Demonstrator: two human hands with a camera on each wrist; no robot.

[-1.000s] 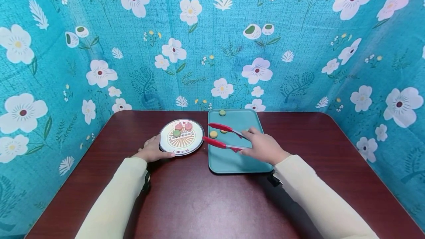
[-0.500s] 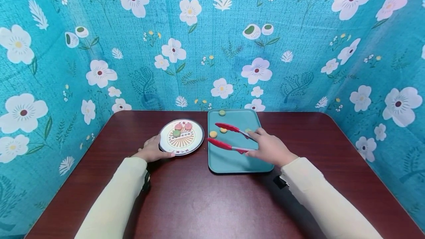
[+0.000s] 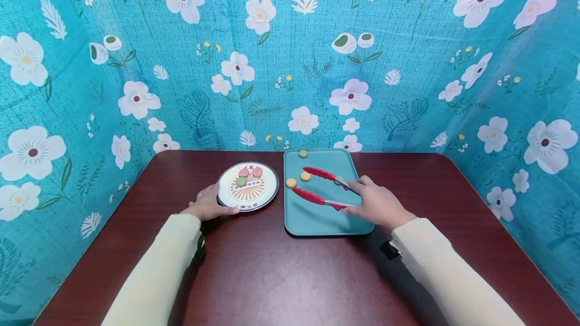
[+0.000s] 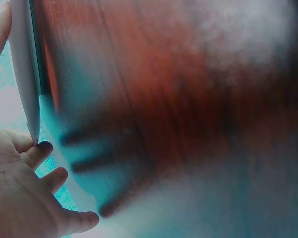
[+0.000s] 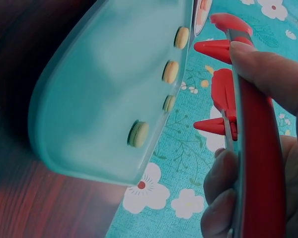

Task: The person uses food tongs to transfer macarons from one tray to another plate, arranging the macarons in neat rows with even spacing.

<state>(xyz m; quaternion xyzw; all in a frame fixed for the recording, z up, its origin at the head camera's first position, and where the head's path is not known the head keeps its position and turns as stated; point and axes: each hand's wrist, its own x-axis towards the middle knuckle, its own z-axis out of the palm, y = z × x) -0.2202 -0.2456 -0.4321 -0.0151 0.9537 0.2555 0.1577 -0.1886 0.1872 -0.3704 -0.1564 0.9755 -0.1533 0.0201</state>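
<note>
on the left half of the dark red-brown bench (image 3: pixel 281 275), toward the far side, sits a round white plate (image 3: pixel 249 199) w/ a printed pattern & dark rim line; on it a pink macaron (image 3: pixel 244 172) & a 2nd pink macaron (image 3: pixel 257 172) side by side, far part, plus a green macaron (image 3: pixel 241 181) just nearer & a bit left. l hand (image 3: pixel 209 205) at plate's near-left rim, thumb along the near side, fingers spread & touching the edge; l wrist view mostly blurry bench. just right of plate, apart from it: teal rect. tray (image 3: pixel 317 220) w/ 4 macarons: yellow macaron (image 3: pixel 291 183) by the left edge, another yellow macaron (image 3: pixel 305 176) a little right & farther, pale green macaron (image 3: pixel 303 154) near the far edge, 2nd pale green macaron (image 3: pixel 339 180) to the right, partly hidden behind the tongs. r hand (image 3: pixel 378 204) grips those red/silver tongs (image 3: pixel 312 197) above tray's right part, fingers curled round the handle; tongs' arms apart, red tips pointing left. near tip looks next to the left yellow one in head view, but r wrist view has tips apart from all 4. pale sleeves (image 3: pixel 154 265) on both arms; blue floral cloth (image 3: pixel 281 39) hangs far, left & right.
</note>
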